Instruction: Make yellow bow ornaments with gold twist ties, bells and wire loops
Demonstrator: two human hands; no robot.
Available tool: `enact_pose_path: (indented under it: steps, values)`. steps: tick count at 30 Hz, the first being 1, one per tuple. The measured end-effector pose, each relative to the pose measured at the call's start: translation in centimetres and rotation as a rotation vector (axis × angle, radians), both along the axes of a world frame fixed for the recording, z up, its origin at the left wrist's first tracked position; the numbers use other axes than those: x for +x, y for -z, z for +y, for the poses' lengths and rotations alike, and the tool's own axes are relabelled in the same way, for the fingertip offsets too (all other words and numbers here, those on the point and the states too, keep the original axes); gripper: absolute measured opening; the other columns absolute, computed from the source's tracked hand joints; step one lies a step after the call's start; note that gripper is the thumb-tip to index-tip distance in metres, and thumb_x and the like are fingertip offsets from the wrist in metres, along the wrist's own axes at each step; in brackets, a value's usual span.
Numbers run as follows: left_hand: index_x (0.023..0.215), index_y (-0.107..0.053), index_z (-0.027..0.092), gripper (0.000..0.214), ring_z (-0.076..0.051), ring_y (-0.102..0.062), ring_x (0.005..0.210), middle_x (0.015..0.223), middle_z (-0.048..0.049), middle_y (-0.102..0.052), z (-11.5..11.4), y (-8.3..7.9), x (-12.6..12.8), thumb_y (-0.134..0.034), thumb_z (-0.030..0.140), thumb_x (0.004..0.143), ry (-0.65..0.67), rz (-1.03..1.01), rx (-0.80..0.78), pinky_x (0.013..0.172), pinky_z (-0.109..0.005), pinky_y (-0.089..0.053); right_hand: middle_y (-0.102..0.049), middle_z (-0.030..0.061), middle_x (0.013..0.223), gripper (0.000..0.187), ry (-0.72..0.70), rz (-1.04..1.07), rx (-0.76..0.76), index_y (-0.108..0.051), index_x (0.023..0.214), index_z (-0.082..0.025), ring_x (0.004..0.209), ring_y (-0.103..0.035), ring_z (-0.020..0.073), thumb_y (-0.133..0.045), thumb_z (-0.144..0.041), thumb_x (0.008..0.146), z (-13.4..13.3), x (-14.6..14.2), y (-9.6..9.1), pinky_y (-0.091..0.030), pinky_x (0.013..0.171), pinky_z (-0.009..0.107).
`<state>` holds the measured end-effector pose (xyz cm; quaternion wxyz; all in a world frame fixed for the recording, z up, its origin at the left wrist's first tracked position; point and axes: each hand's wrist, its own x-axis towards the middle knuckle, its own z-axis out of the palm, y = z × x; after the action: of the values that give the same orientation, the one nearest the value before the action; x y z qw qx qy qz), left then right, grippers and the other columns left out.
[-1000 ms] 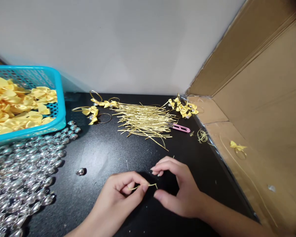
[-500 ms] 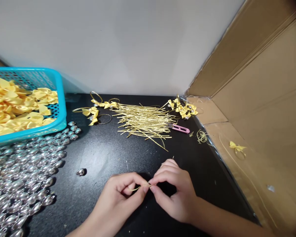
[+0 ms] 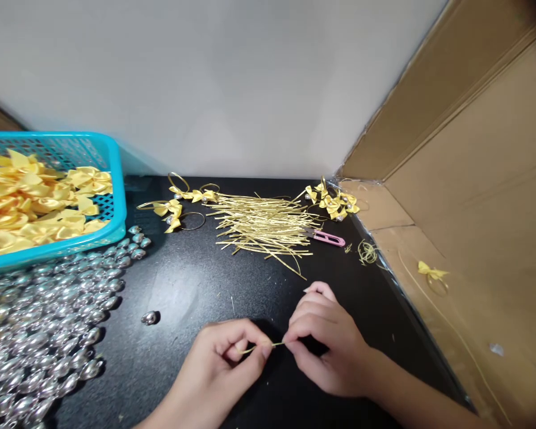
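Note:
My left hand (image 3: 232, 357) pinches a thin gold cord (image 3: 277, 344) between thumb and forefinger; a short length of it shows behind the fingertips. The cord's other end is pinched by my right hand (image 3: 324, 339), so a short straight piece spans the small gap between the hands. Beyond them lies a pile of gold cord pieces (image 3: 263, 226). Pink thread snips (image 3: 329, 238) touch the pile's right side. One silver bead (image 3: 150, 318) lies alone to the left of my left hand.
A turquoise basket (image 3: 121, 196) of yellow satin bows (image 3: 22, 202) stands at left, with many silver beads (image 3: 49, 322) spread before it. Bows on cord loops lie in a left group (image 3: 172, 208) and a right group (image 3: 333, 202). Cardboard (image 3: 486, 179) walls the right side.
My right hand has moved right, away from my left hand, and more of the cord shows between them. The view has shifted slightly.

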<state>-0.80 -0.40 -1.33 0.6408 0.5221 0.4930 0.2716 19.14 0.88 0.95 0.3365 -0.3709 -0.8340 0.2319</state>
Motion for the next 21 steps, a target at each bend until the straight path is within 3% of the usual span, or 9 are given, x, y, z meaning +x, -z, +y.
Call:
enact_pose_path:
  steps: [5,9,12,14,17,21]
  values:
    - [0.064,-0.06,0.016,0.022,-0.009,-0.027,0.049,0.051,0.0062,-0.038,-0.4,0.0,0.2,-0.059,0.034,0.077,0.003,-0.069,-0.083,0.046,-0.021,-0.02,-0.068,-0.0028,0.072,0.015,-0.076,-0.144,0.127,-0.053,0.083,-0.022,0.068,-0.061,0.0137,-0.054,-0.007,0.08,0.5,1.0,-0.6,-0.035,0.082,0.04]
    - [0.064,-0.057,0.016,0.023,-0.009,-0.026,0.05,0.052,0.0064,-0.038,-0.2,-0.7,0.4,-0.06,0.035,0.076,-0.066,-0.092,-0.156,0.047,-0.02,-0.02,-0.068,-0.0032,0.071,0.015,0.005,-0.11,0.14,-0.053,0.082,-0.023,0.065,-0.06,0.0137,-0.052,-0.008,0.082,0.9,1.8,-1.2,-0.036,0.082,0.04]
    - [0.064,-0.058,0.015,0.025,-0.008,-0.024,0.049,0.051,0.0073,-0.035,0.1,-0.9,0.5,-0.062,0.037,0.076,-0.05,-0.071,-0.118,0.046,-0.021,-0.018,-0.069,-0.0016,0.074,0.012,0.169,-0.127,0.188,-0.058,0.084,-0.024,0.069,-0.062,0.0163,-0.055,-0.013,0.086,2.1,3.0,-1.0,-0.038,0.082,0.04]
    - [0.064,-0.06,0.015,0.028,-0.008,-0.023,0.048,0.05,0.0074,-0.034,0.4,-0.8,0.5,-0.062,0.04,0.076,-0.041,-0.06,-0.082,0.046,-0.021,-0.017,-0.071,0.0047,0.088,0.011,0.364,-0.19,0.24,-0.062,0.096,-0.024,0.084,-0.063,0.0222,-0.057,-0.018,0.088,3.4,4.1,-0.4,-0.04,0.083,0.041]
    - [0.065,-0.061,0.015,0.032,-0.008,-0.021,0.047,0.048,0.0079,-0.032,0.6,-0.7,0.4,-0.063,0.045,0.076,-0.069,-0.041,-0.06,0.045,-0.021,-0.016,-0.065,0.0123,0.118,0.033,0.607,-0.369,0.19,-0.06,0.118,-0.022,0.108,-0.055,0.0318,-0.06,-0.032,0.087,5.6,5.9,1.0,-0.041,0.089,0.048]
    - [0.067,-0.062,0.015,0.037,-0.008,-0.02,0.047,0.048,0.0076,-0.033,0.4,-0.2,0.2,-0.062,0.051,0.077,-0.09,-0.065,-0.056,0.044,-0.021,-0.016,-0.059,0.0125,0.127,0.034,0.671,-0.524,0.124,-0.065,0.115,-0.023,0.114,-0.05,0.0357,-0.059,-0.04,0.086,7.7,7.7,2.5,-0.039,0.091,0.053]
